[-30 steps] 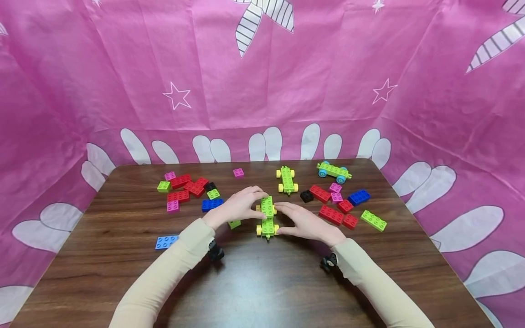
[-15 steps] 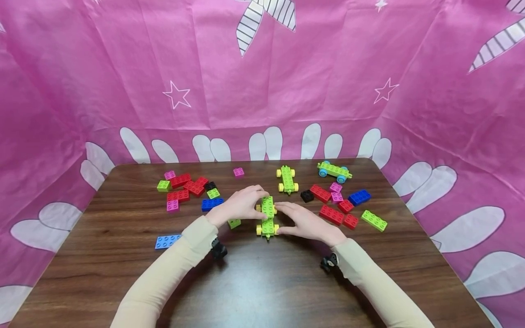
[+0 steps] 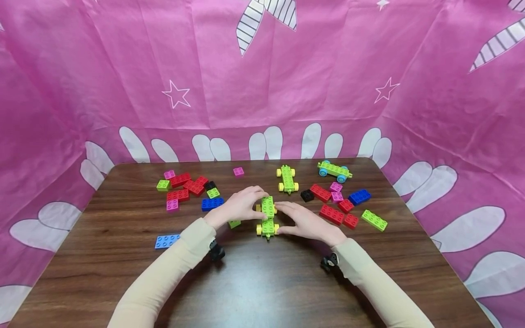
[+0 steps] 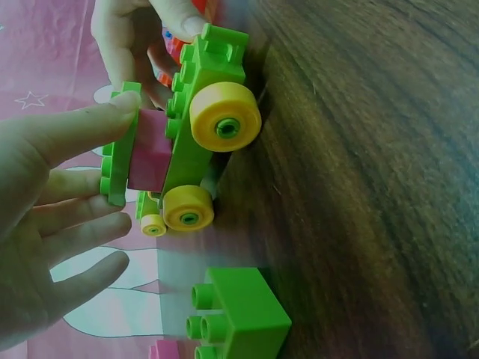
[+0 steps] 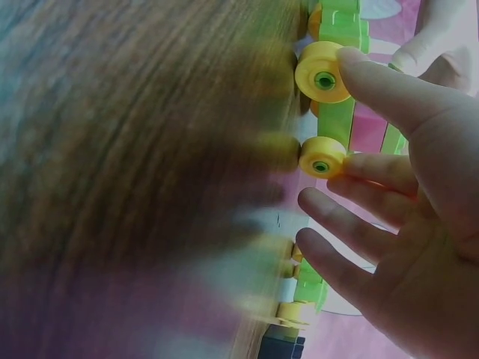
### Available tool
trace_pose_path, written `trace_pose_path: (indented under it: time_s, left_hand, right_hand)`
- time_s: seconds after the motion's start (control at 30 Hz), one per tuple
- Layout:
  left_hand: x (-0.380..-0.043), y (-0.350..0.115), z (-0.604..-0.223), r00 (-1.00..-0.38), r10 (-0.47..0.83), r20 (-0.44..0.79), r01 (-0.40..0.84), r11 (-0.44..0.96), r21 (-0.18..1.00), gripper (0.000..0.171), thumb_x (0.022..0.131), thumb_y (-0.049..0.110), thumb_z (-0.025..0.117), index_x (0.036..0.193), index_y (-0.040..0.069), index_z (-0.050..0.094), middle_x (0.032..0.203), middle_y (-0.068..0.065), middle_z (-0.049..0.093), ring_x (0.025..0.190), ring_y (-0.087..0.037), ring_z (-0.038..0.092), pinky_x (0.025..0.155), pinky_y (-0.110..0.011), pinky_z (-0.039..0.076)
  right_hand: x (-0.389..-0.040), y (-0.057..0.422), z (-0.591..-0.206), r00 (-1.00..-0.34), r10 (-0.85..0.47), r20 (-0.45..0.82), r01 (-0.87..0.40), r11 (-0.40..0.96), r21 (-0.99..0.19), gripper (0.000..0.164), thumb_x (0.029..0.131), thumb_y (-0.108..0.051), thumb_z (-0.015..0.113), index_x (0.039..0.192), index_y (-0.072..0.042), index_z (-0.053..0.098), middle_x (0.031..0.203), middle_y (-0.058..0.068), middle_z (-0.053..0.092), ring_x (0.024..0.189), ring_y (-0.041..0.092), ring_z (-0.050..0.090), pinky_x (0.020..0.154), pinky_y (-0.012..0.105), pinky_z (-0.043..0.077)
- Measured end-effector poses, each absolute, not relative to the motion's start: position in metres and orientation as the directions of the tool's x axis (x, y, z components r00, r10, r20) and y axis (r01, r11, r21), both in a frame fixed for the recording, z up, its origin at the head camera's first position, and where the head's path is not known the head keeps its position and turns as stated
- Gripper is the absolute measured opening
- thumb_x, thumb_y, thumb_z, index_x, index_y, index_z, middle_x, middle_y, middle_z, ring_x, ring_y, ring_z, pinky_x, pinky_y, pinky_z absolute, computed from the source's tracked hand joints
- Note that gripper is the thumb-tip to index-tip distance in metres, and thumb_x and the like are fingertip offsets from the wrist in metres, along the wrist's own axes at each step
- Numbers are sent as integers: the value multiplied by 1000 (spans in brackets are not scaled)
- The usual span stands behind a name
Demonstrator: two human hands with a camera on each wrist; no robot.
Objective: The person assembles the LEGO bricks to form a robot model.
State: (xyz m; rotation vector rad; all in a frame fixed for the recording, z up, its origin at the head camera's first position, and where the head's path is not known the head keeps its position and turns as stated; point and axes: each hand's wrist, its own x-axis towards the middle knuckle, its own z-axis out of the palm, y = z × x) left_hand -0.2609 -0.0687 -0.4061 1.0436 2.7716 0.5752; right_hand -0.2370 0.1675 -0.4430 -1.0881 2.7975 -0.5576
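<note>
From my end I see the left grip [image 3: 242, 205] pinching a green plate [image 4: 123, 157], thumb at its near end, fingers toward its far end. Under that plate I make out a pink brick [image 4: 152, 153], sandwiched between it and the studs of a green car base [image 4: 191, 161]; whether the plate is pressed fully home I cannot tell. The base stands on its yellow wheels [image 5: 320, 157] on the brown surface [image 3: 246, 282], directly between the two grips. My right grip [image 3: 307, 222] holds the base by its near side, thumb against the closer wheel and a fingertip against the farther one, the last two fingers spread out beyond.

A green brick [image 3: 234, 223] sits just under the left grip, partly covered by it. To the left of that grip lies a dark blue brick [image 3: 212, 204], with red bricks [image 3: 178, 195] farther out. Ahead of the right grip I have a yellow-wheeled car [image 3: 287, 180], a blue-wheeled car [image 3: 334, 170] farther right, and a black brick [image 3: 306, 196] closer in. Well to the right of the right grip lies a lime brick [image 3: 374, 220]
</note>
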Motion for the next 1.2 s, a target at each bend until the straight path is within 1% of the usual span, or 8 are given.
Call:
trace_pose_path:
  time_s: [0.1,0.27,0.5,0.63,0.83,1.0,1.2]
  left_hand:
    - [-259,-69,-406,-750,662,14,613,687,390,61,81,44,69,130,11,54,128,-5,55,109,-17,54,88,-37,51]
    - [-258,-70,-407,-752,659,19,610,685,398,61,81,43,69,131,11,53,130,-5,54,115,-18,53,93,-38,49]
    - [-259,-71,-408,-759,650,26,587,667,460,62,80,43,71,131,12,53,128,-4,55,115,-19,53,96,-40,48]
    - [-260,-72,-409,-757,653,24,587,663,464,63,80,44,70,132,13,52,128,-5,54,115,-19,52,96,-40,48]
    - [-259,-76,-410,-764,645,6,575,676,460,67,81,44,69,135,9,49,132,-7,52,120,-20,50,97,-42,47]
    - [-258,-78,-411,-775,632,9,563,683,465,66,82,44,68,134,7,50,130,-8,54,119,-21,51,97,-42,47]
    - [-259,-78,-410,-770,638,15,550,651,523,63,81,39,70,131,5,51,126,-10,55,114,-24,55,96,-41,48]
  right_hand:
    - [-236,167,-443,-744,-667,39,-632,683,-365,72,83,-50,64,139,-11,44,145,4,44,134,21,42,109,43,38]
    - [-236,167,-442,-748,-663,29,-624,688,-370,72,83,-50,64,140,-11,43,145,5,44,135,21,41,109,43,37]
    - [-236,167,-442,-749,-663,24,-623,690,-368,72,83,-50,64,140,-12,43,145,5,44,135,22,41,109,44,38]
    - [-237,167,-441,-751,-660,18,-620,695,-363,72,83,-50,65,140,-12,43,145,5,44,135,22,41,109,44,38]
    - [-237,167,-440,-751,-660,4,-617,700,-360,72,83,-50,64,140,-11,43,146,6,43,135,22,41,109,43,38]
    - [-236,167,-440,-751,-660,6,-617,700,-361,72,83,-49,65,140,-11,43,146,6,43,135,22,41,108,44,38]
    - [-236,166,-439,-750,-661,10,-616,694,-372,71,83,-48,65,140,-11,43,145,7,44,135,22,41,108,44,38]
